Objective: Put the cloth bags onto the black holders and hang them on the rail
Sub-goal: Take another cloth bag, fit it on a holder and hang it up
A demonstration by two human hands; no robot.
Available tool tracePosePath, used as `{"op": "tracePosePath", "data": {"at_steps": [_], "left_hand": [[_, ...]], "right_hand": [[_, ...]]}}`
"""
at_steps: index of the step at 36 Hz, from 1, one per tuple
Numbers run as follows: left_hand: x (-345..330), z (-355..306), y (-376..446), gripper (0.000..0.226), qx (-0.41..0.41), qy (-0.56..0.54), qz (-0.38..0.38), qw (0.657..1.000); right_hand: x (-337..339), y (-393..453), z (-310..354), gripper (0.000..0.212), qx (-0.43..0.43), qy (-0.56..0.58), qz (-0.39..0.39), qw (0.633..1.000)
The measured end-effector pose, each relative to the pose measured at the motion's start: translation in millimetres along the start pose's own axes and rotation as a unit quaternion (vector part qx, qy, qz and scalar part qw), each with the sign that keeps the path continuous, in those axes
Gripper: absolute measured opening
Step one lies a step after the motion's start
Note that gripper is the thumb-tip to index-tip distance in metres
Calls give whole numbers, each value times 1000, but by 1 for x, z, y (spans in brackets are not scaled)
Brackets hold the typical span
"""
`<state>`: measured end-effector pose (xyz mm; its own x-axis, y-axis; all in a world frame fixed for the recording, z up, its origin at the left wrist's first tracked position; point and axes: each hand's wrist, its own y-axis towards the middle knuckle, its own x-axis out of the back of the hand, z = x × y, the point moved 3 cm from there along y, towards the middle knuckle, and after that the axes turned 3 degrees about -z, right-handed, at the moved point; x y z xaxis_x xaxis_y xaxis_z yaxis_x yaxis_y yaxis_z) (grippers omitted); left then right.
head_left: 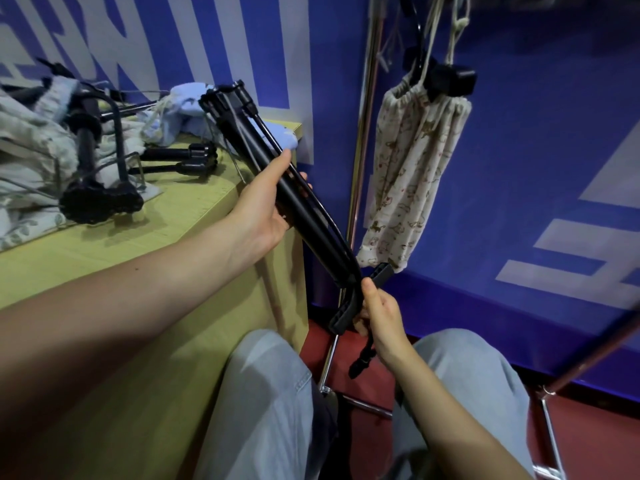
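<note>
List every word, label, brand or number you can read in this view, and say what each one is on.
Blue wall banner: large white letter shapes, cropped and partly hidden; no whole word can be read.
Patterned cloth bag hanging at the rail: small printed figures only, no text.
Black holder in both hands: no label or brand visible.
Nothing else carries readable text.

Blue-walled corner with a wooden counter

A blue wall (pixel 519 168) with pale lettering meets red floor (pixel 588 441); a yellow-green counter (pixel 166 237) stands left of the hands.
</note>
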<state>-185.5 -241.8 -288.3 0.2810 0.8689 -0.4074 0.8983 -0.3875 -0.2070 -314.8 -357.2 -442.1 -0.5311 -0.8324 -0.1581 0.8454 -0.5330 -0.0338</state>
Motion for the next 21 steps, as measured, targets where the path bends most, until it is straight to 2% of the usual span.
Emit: {"op": "tracePosePath", "data": {"at_steps": [2,5,9,11,12,15,21], "left_hand": [[-3,-1,-2,28,-6,31,35,999],[-13,-5,-6,20,-46,93,82,991],[-22,-6,-12,22,-147,195,82,966],[-23,-3,-15,10,-183,233,73,952],[-23,0,-18,7,-191,240,63,950],[-20,8,-19,8,-231,269,34,934],[-21,15,-19,9,-205,276,30,939]], "right_hand": [[1,0,1,42,-24,33,22,999],[5,2,0,52,-72,115,29,990],[0,0,-1,52,-120,204,46,971],[-2,-2,-3,42,-115,153,36,981],[-1,-1,-5,39,-104,90,24,990],[-1,2,-6,27,-46,-61,-27,997],[-23,-2,13,33,90,-90,0,992]]}}
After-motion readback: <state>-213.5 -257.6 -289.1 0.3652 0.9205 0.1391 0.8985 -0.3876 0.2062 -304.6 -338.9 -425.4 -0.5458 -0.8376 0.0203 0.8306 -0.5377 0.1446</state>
